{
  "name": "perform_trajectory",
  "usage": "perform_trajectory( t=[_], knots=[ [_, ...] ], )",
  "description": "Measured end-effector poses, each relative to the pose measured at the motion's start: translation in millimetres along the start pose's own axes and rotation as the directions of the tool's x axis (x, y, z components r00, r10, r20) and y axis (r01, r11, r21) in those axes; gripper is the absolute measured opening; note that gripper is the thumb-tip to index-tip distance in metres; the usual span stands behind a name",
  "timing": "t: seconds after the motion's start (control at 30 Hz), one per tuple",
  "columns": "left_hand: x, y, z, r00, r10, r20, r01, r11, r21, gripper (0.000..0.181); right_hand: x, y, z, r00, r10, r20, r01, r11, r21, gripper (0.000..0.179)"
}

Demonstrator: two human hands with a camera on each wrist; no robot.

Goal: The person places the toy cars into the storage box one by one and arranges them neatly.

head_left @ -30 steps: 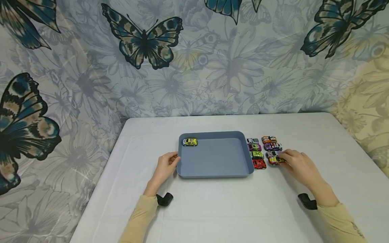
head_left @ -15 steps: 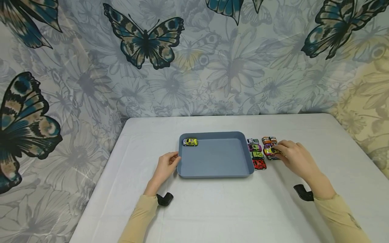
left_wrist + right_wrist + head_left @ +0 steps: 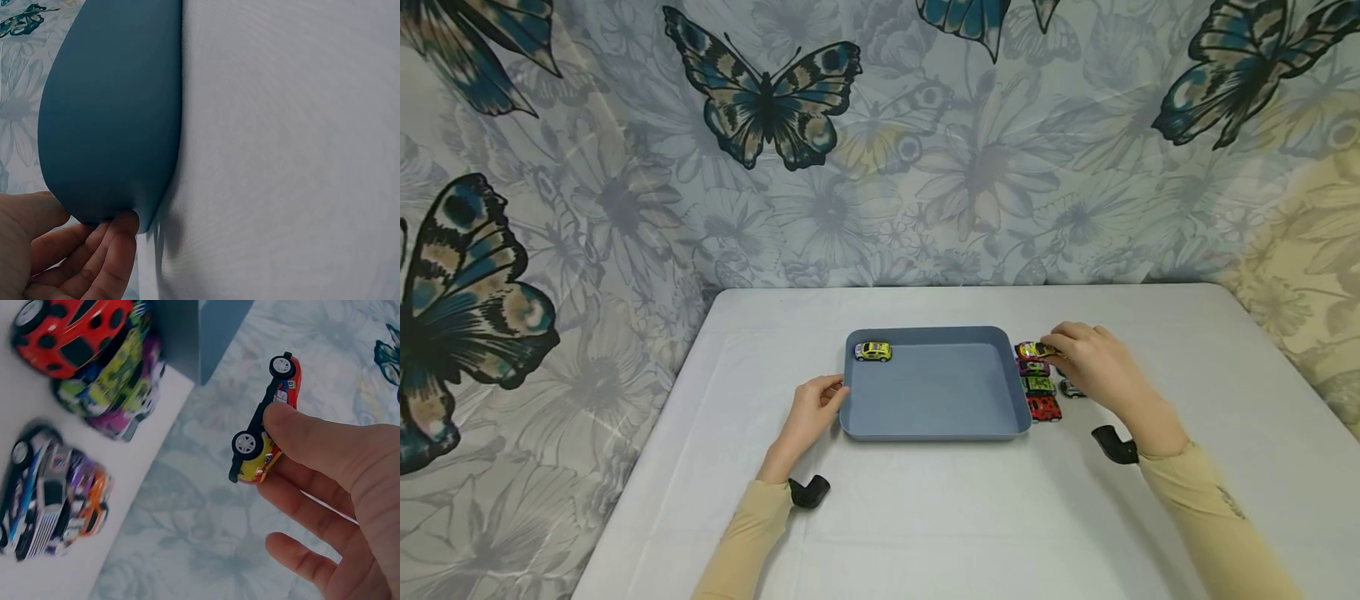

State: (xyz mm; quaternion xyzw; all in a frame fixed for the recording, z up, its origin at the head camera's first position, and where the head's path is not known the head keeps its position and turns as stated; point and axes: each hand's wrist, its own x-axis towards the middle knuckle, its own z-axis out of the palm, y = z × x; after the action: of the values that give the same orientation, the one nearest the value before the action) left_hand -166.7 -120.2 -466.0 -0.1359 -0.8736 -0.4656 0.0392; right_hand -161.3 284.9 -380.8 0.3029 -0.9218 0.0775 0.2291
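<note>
My right hand pinches a red-and-yellow toy car between thumb and fingers, raised beside the tray's far right corner. Its wheels face the camera in the right wrist view. At the left end of the blue-grey tray, my left hand grips the rim; in the left wrist view the thumb and fingertips close on the tray's end. A yellow toy car sits inside, in the tray's far left corner.
Along the tray's right side stand a red spotted car, a green car and a purple one. A second column holds a silver car and an orange car, partly behind my right hand in the head view.
My right hand has carried the red-and-yellow car up from the right column, away from me and leftward toward the tray's far right corner. The left hand stays at the tray.
</note>
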Motion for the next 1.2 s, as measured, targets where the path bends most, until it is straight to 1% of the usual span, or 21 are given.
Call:
perform_trajectory(
  t=[0.17,0.33,0.63,0.9,1.2],
  knots=[
    [0.3,0.8,-1.1,1.0,-0.001,0.002,0.001,1.0,0.006,0.031,16.6,-7,10,0.999,-0.016,0.029,0.016,1.0,0.017,0.028],
    [-0.1,1.4,-1.9,1.0,-0.011,0.002,0.011,1.0,0.004,0.031,32.2,-16,22,0.996,-0.026,0.085,0.024,0.999,0.032,0.026],
    [1.7,-0.8,-1.2,1.0,0.006,0.003,-0.006,1.0,-0.005,0.03,57.9,-31,44,0.987,-0.047,0.156,0.035,0.996,0.076,0.025],
    [2.0,-1.7,-0.9,1.0,-0.003,0.002,0.003,1.0,-0.009,0.03,79.9,-50,61,0.979,-0.091,0.18,0.072,0.991,0.111,0.022],
    [1.7,-1.2,-1.2,1.0,-0.003,0.005,0.003,1.0,0.003,0.031,99.4,-69,82,0.964,-0.145,0.224,0.115,0.983,0.144,0.017]
  ],
)
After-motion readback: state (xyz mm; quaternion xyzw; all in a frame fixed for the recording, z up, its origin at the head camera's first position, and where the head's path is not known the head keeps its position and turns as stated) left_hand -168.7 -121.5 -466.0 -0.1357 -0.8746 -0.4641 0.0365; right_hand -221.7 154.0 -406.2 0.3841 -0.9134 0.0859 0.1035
